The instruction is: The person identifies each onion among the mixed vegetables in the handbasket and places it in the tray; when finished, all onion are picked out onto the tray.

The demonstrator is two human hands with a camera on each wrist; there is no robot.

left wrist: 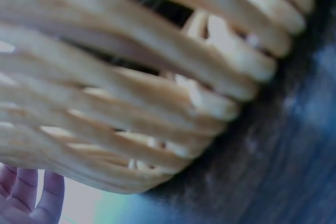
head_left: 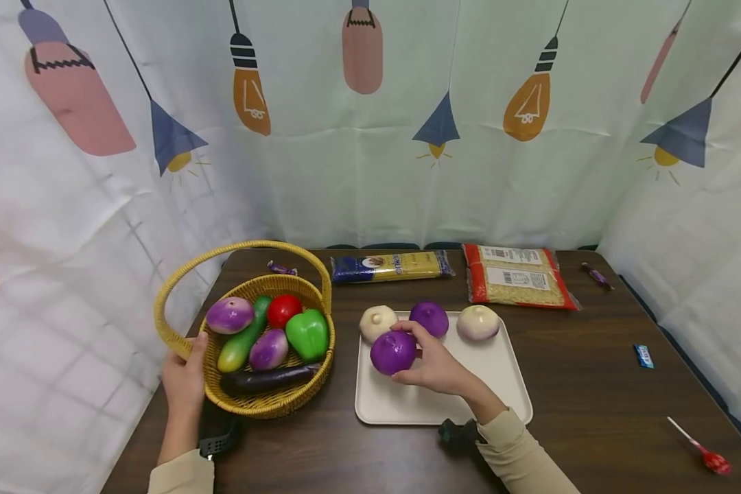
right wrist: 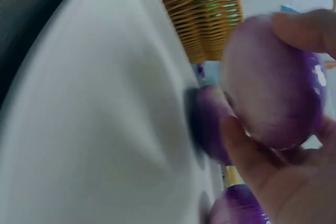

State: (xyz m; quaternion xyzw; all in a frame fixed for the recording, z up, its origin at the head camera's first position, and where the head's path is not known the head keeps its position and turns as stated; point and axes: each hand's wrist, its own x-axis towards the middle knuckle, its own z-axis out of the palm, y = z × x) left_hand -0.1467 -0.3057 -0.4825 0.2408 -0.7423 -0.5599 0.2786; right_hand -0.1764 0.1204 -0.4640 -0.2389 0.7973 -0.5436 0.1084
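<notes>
My right hand (head_left: 437, 365) pinches a purple turnip (head_left: 392, 354) between thumb and fingers, over the left part of a cream tray (head_left: 500, 391). Seen from the right wrist, its near side is pale. At the tray's back edge sit a whitish turnip (head_left: 375, 320), a purple turnip (head_left: 431, 315) and a white turnip with a purple base (head_left: 478, 322). On the left, my left hand (head_left: 184, 376) grips the side of a yellow wicker basket (head_left: 262, 413), thumb at the rim by the handle's foot; its other fingers are mostly hidden behind the basket in the head view.
The basket holds two small purple eggplants (head_left: 230, 315), a long dark eggplant (head_left: 270, 379), a cucumber (head_left: 245, 337), a tomato (head_left: 284, 310) and a green pepper (head_left: 309, 335). Behind lie a pasta packet (head_left: 395, 266) and a grain bag (head_left: 520, 276). A lollipop (head_left: 715, 461) lies at right.
</notes>
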